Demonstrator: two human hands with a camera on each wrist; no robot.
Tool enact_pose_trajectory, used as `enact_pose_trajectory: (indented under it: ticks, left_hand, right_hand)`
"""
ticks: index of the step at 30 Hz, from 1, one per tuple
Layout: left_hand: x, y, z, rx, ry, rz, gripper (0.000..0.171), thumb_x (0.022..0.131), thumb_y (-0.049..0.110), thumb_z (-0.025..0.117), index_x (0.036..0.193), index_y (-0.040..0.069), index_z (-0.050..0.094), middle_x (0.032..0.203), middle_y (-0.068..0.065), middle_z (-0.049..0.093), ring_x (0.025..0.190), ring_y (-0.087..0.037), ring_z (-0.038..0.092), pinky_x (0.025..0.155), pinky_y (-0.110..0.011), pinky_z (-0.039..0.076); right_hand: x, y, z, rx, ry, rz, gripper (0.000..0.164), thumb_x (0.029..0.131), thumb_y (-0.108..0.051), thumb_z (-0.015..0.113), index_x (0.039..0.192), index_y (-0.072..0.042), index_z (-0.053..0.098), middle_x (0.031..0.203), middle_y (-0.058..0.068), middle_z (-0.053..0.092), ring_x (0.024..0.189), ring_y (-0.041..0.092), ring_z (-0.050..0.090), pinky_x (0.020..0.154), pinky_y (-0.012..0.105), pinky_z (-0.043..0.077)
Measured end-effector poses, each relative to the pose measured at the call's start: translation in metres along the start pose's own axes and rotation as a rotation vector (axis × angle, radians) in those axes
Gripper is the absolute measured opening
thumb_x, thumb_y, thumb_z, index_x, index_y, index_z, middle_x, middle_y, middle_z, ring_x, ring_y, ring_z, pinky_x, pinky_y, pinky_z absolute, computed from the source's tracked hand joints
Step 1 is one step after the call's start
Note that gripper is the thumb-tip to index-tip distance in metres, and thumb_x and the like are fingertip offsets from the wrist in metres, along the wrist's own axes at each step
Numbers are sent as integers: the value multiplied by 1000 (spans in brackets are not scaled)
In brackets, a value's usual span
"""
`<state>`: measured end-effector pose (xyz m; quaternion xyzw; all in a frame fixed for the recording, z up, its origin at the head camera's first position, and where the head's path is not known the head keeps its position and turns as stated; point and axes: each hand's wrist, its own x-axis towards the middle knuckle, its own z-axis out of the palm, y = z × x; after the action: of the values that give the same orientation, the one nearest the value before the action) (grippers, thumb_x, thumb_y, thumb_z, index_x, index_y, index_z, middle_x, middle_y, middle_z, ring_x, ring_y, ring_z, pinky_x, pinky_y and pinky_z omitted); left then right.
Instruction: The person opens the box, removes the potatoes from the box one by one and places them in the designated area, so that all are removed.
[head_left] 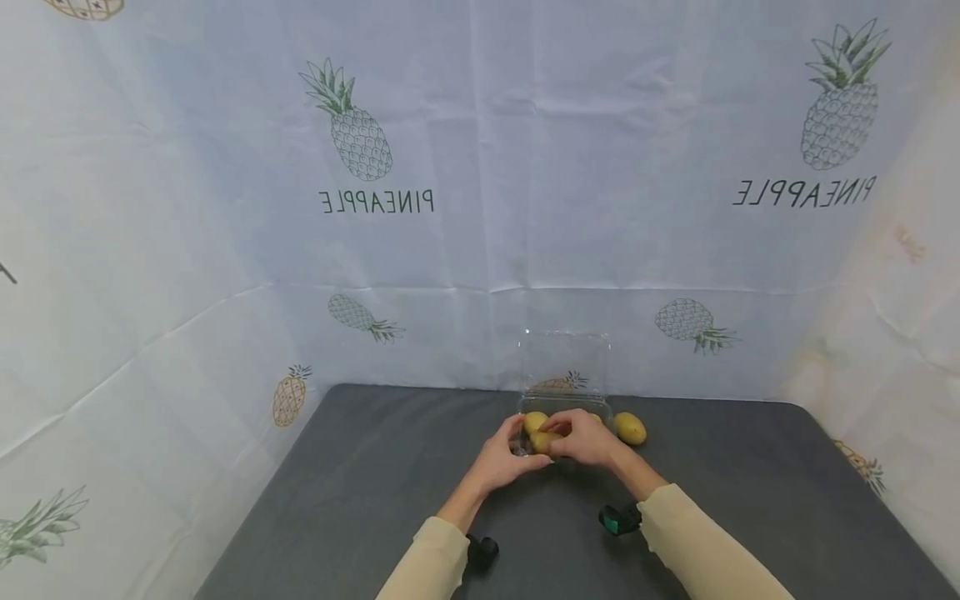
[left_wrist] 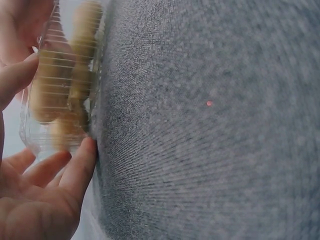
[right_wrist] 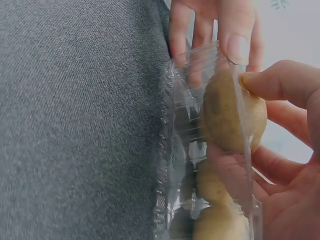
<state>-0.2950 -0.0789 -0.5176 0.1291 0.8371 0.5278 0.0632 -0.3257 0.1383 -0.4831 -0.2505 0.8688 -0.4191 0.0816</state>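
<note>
A clear plastic clamshell box stands on the table with its lid raised behind it. Several yellowish-brown potatoes lie inside, seen through the ribbed wall. My left hand holds the box's left end, thumb on the near rim and fingers around the end wall. Over the box, my right hand pinches a potato between thumb and fingers; that potato is partly below the rim at the left end. Whether it touches the box floor is hidden.
One more potato lies on the dark grey table, just right of the box. A white cloth printed with pineapples hangs behind and at both sides. Dark wrist devices show below the sleeves.
</note>
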Motion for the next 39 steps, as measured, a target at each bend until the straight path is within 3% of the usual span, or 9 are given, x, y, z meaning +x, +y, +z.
enact_pose_trajectory:
  ticks: [12,18,27,39]
  left_hand:
    - [2,-3,-1,14,8,-18,90,87,39,82,158,12,35,155,-18,43,130,-38,55,96,-52,53]
    - [2,-2,-1,27,5,-27,88,88,38,81,158,12,34,155,-18,44,131,-40,53,99,-55,50]
    - [2,-1,-2,26,-1,-27,86,89,36,80,158,12,35,154,-18,45,132,-41,53,100,-55,49]
    - [2,-1,1,20,-5,-25,86,89,37,81,158,12,35,155,-18,44,133,-41,52,101,-55,48]
  right_hand:
    - [-12,-6,-12,-31,50,-1,31,90,-21,72,120,-12,75,112,4,70,95,19,66,80,40,56]
    - [-23,-10,-22,-27,69,-42,32,92,-21,73,122,-9,74,115,7,70,95,20,66,80,40,56]
    - [-40,-15,-37,-37,106,-23,34,94,-27,74,125,-11,72,121,8,68,102,24,66,86,43,55]
    - [-64,-4,-51,-58,179,-28,38,94,-31,75,125,-9,71,123,10,68,108,28,65,88,44,56]
